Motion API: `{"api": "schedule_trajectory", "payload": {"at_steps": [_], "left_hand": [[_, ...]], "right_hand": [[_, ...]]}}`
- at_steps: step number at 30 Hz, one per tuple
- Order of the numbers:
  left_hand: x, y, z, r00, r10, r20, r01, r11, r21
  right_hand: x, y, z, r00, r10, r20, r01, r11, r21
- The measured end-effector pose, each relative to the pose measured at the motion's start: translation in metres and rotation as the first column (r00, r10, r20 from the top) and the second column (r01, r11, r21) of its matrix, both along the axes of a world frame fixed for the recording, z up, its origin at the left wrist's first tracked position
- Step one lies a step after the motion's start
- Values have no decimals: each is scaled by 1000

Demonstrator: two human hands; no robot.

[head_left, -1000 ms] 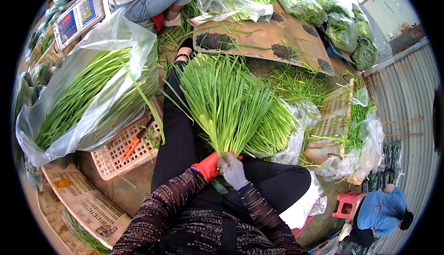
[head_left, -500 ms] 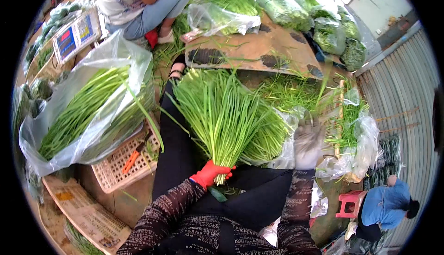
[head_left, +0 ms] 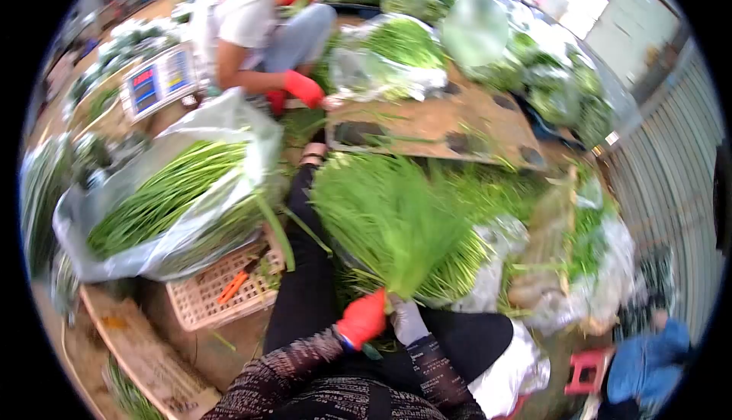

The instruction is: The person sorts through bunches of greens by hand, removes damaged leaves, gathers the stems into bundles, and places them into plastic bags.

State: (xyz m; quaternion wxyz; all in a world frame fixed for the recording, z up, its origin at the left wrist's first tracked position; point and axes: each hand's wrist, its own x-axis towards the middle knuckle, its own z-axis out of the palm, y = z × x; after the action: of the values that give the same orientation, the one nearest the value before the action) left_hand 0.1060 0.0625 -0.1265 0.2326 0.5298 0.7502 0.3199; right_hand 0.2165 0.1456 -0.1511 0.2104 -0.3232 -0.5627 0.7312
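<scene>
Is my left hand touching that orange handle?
Apart: in the head view, the black trouser leg shows between the left hand and the orange handle.

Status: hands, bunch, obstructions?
Left hand and right hand together at base of green bunch; exact grip blurred. Bunch fans away from body. Nothing visibly blocking; orange-handled tool leftward on crate.

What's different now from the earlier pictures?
The right hand, out to the right half a second ago, has come back left to the base of the green bunch, beside the left hand. A co-worker's red-gloved hand now shows near the board. The left hand still holds the bunch; the knife hasn't moved.
</scene>
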Motion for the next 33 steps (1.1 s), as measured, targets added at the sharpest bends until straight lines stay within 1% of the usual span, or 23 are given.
{"api": "schedule_trajectory", "payload": {"at_steps": [1,2,3,4,5,7,8,9,11,12,14,15,17,19,22,23,24,26,27,29,30,31,33], "left_hand": [[7,-2,6,972,-23,-233,-2,994,-111],[11,1,12,957,18,-289,-38,997,-65],[14,4,17,936,53,-348,-65,998,-22],[16,4,20,880,24,-474,-47,998,-37],[16,1,23,808,-18,-588,-19,998,-56],[16,-8,44,782,13,-624,-7,1000,12],[5,-13,58,934,-93,-346,92,996,-18],[-12,-25,87,958,-237,-163,243,970,16],[-28,-42,110,974,-207,-96,220,963,156],[-39,-53,116,976,-193,-104,208,965,159],[-63,-81,129,983,-128,130,81,945,317],[-79,-96,145,997,-38,66,8,917,399],[-112,-128,179,991,127,-35,-92,859,504],[-144,-158,212,951,283,-122,-200,867,456],[-199,-182,228,814,554,-176,-382,738,557],[-217,-189,228,754,618,-223,-438,726,531],[-233,-199,232,713,646,-273,-481,733,480],[-266,-225,224,501,641,-581,-520,760,391],[-275,-239,227,384,608,-694,-608,733,305],[-293,-276,229,-72,228,-971,-762,615,201],[-300,-296,234,-88,227,-970,-765,608,212],[-306,-318,238,-37,221,-975,-815,558,157],[-313,-344,244,87,218,-972,-891,454,22]], "right_hand": [[-10,-1,4,995,-80,-63,57,949,-310],[-21,-2,11,973,-217,-80,130,798,-588],[-20,2,23,978,-166,-127,17,670,-743],[-17,12,-17,951,-296,-89,105,582,-806],[-23,14,-7,953,-279,-121,65,577,-814],[-26,18,7,958,-261,-118,113,723,-681],[-25,27,2,952,-270,-146,107,736,-669],[-27,31,15,943,-285,-173,105,746,-657],[-36,53,36,886,-338,-316,3,687,-727],[-46,56,61,884,-238,-401,-2,858,-513],[-66,53,119,867,-235,-439,64,927,-370],[-86,44,155,798,-355,-487,74,860,-506],[-110,36,196,791,-137,-596,7,977,-215],[-146,25,234,654,-19,-757,-245,940,-236],[-213,-29,297,551,196,-811,-368,930,-25],[-237,-32,291,684,325,-653,-351,931,96],[-268,-39,278,609,587,-534,-42,696,717],[-313,-75,300,662,611,-434,-355,766,536],[-353,-73,267,638,665,-388,-281,670,687],[-390,-68,240,635,750,-182,-99,313,944],[-394,-62,233,753,653,74,-9,-102,995],[-396,-54,223,743,459,486,-312,-405,859],[-405,-38,191,728,319,607,-429,-479,766]]}}
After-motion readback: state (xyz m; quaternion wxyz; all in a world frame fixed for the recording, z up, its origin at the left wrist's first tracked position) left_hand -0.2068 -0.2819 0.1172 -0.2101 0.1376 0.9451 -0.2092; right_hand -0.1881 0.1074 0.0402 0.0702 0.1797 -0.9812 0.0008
